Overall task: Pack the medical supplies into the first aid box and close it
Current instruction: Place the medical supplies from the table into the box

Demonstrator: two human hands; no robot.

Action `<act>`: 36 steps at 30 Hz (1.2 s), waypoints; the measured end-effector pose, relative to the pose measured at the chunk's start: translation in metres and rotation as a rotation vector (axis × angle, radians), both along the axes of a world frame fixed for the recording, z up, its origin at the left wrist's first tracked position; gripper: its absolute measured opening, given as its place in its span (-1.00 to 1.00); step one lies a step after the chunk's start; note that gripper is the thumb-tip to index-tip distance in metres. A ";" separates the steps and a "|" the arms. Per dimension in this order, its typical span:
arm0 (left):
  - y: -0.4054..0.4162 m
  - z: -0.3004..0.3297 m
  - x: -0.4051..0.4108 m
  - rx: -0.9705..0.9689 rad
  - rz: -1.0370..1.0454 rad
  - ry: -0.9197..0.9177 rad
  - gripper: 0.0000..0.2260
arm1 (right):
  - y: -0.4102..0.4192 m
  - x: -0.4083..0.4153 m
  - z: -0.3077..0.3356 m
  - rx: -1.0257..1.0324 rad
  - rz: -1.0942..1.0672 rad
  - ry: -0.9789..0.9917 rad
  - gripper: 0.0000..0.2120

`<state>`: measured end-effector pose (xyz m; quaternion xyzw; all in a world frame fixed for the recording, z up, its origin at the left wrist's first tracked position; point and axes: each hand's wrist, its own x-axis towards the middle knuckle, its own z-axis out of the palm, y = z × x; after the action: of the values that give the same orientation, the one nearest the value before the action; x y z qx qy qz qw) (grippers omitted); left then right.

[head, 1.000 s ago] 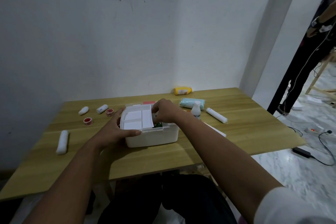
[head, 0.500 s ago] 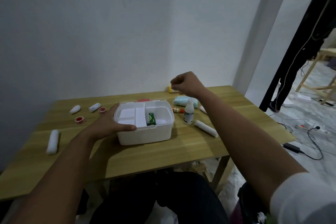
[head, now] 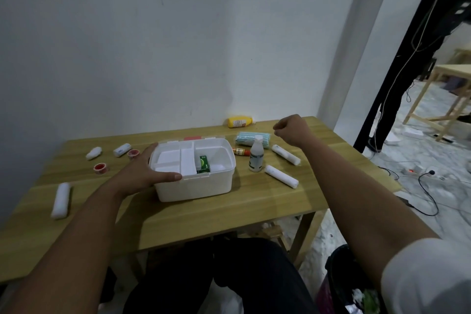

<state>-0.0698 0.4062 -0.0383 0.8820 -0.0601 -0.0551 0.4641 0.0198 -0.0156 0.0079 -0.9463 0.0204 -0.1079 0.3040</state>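
Both forearms bare. Right arm: white short sleeve ending above the elbow — plain, unmarked. Legs: dark trousers — no visible pattern. Left hand and right hand ungloved.

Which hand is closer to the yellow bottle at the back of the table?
The right hand. It hovers closed just to the right of the yellow bottle, apart from it. The left hand rests on the white box, nearer the person.

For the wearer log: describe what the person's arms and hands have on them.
Both forearms are bare, with no gloves, watch or rings visible on the left hand or the right hand. A white short sleeve covers the right upper arm; the left arm's sleeve is out of frame.
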 end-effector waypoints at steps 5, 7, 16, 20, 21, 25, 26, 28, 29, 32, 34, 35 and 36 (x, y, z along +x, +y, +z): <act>-0.001 0.001 0.000 -0.011 -0.018 0.006 0.12 | -0.006 -0.001 -0.016 -0.042 -0.023 0.062 -0.78; -0.001 0.002 -0.001 -0.017 -0.020 0.007 0.08 | -0.007 0.002 -0.022 -0.045 -0.026 0.075 -0.78; -0.003 0.000 0.006 -0.034 -0.017 -0.014 0.05 | -0.005 0.016 -0.037 -0.114 0.018 0.078 -0.74; 0.001 -0.002 0.012 -0.032 -0.006 0.004 0.00 | -0.005 0.018 -0.041 -0.138 0.033 0.074 -0.70; 0.002 -0.002 0.014 -0.025 -0.005 0.014 0.04 | -0.005 0.019 -0.041 -0.150 0.040 0.073 -0.68; 0.004 -0.002 0.018 -0.017 -0.010 0.027 0.10 | -0.002 0.021 -0.042 -0.198 0.038 0.089 -0.59; 0.005 -0.003 0.020 -0.008 -0.008 0.024 0.11 | 0.000 0.021 -0.042 -0.211 0.032 0.093 -0.56; 0.005 -0.003 0.024 0.002 -0.008 0.017 0.11 | 0.005 0.023 -0.042 -0.236 0.030 0.099 -0.53; 0.004 -0.003 0.025 -0.007 -0.007 0.022 0.11 | 0.009 0.024 -0.041 -0.247 0.037 0.104 -0.52; 0.003 -0.004 0.029 -0.031 -0.001 0.022 0.08 | 0.018 0.030 -0.041 -0.289 0.067 0.121 -0.50; 0.005 -0.006 0.034 -0.029 0.010 0.029 0.10 | 0.021 0.036 -0.043 -0.327 0.070 0.140 -0.49; 0.006 -0.006 0.035 -0.021 0.013 0.034 0.12 | 0.021 0.039 -0.043 -0.346 0.067 0.153 -0.49; 0.008 -0.008 0.037 -0.010 0.014 0.038 0.14 | 0.022 0.041 -0.044 -0.370 0.063 0.161 -0.49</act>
<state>-0.0324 0.4141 -0.0460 0.8788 -0.0453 -0.0682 0.4700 0.0610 0.0060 -0.0363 -0.9918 -0.0051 -0.0243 0.1254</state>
